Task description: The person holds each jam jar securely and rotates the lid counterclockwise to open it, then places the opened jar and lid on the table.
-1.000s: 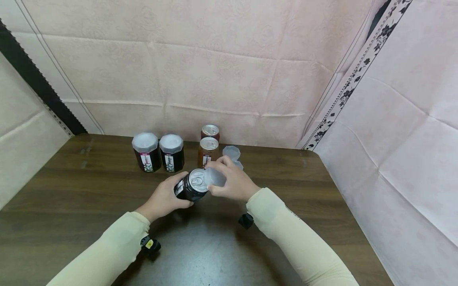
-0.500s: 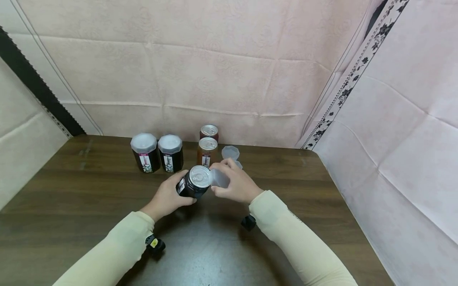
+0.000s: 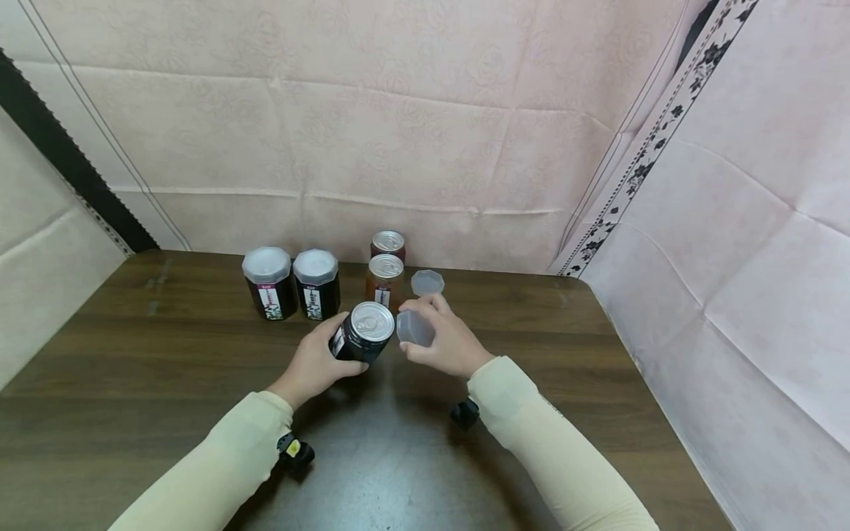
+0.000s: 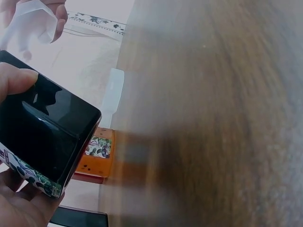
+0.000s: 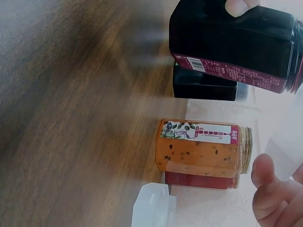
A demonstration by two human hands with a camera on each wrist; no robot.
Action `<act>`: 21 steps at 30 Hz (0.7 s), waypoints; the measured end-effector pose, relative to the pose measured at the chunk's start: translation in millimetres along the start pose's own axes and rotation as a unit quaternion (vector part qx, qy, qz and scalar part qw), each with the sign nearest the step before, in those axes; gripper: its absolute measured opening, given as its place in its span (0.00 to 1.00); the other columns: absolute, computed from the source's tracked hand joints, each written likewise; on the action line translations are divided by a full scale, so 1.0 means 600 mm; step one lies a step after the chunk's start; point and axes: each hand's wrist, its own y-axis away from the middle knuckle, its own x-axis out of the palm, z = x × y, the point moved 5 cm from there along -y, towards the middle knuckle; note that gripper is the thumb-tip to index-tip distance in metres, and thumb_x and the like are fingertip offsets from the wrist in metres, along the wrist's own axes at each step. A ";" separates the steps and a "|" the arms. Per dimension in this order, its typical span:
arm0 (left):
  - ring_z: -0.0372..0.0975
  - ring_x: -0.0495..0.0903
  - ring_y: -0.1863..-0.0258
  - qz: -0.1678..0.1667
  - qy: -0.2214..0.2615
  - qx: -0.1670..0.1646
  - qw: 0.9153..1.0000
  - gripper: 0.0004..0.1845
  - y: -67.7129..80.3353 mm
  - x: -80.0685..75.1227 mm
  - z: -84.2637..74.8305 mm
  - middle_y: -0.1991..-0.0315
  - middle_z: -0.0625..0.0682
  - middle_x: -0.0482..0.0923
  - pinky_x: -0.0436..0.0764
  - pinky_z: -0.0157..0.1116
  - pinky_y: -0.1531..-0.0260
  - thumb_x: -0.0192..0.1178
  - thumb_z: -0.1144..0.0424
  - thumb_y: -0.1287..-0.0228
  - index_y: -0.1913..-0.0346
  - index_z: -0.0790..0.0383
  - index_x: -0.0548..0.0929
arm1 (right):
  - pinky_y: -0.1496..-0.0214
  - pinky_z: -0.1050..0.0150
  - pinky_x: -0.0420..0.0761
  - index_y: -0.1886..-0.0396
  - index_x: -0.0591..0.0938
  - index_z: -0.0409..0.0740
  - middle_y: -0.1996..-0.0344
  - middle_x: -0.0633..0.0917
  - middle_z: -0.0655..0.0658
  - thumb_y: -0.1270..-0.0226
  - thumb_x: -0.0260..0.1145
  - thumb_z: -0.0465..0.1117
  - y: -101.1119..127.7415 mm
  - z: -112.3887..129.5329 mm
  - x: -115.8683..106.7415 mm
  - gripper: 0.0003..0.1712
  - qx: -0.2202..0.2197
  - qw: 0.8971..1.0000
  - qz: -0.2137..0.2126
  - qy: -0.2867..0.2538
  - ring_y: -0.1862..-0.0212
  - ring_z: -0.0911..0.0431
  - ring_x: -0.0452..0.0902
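Note:
My left hand [image 3: 317, 361] grips a dark jar [image 3: 361, 341] with a silver pull-tab top, lifted and tilted above the table. In the left wrist view the dark jar [image 4: 43, 137] fills the left side with my thumb on its upper edge. Just right of the jar, my right hand [image 3: 443, 341] holds a translucent plastic cap [image 3: 415, 328], clear of the jar's top. That same cap [image 4: 32, 21] shows between fingers at the top left of the left wrist view. The right wrist view shows the held jar [image 5: 236, 43] from the side.
Two dark jars with white caps [image 3: 268, 282] [image 3: 316, 283] stand at the back left of the brown wooden table [image 3: 133, 346]. An orange jar [image 3: 385, 280] and a red jar [image 3: 388, 243] stand behind my hands. A loose cap [image 3: 427, 282] lies beside them.
My right hand has drawn the translucent cap to the right, off the jar's silver top. The jar in my left hand has shifted slightly.

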 end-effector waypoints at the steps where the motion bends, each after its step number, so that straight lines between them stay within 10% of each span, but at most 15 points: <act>1: 0.53 0.73 0.42 -0.001 0.001 -0.001 1.000 0.42 0.000 0.000 0.000 0.40 0.61 0.74 0.71 0.55 0.41 0.75 0.63 0.57 0.35 0.65 0.69 | 0.51 0.51 0.80 0.39 0.72 0.62 0.43 0.66 0.51 0.42 0.68 0.50 0.000 -0.001 0.000 0.29 0.003 1.000 -0.001 -0.001 0.52 0.49 0.74; 21: 0.54 0.71 0.40 0.003 0.018 -0.039 0.999 0.44 -0.005 0.002 0.008 0.37 0.62 0.71 0.69 0.56 0.40 0.74 0.60 0.54 0.32 0.64 0.66 | 0.54 0.47 0.82 0.40 0.71 0.63 0.40 0.66 0.52 0.45 0.70 0.52 0.005 -0.020 -0.006 0.32 0.048 0.999 -0.013 -0.020 0.50 0.47 0.74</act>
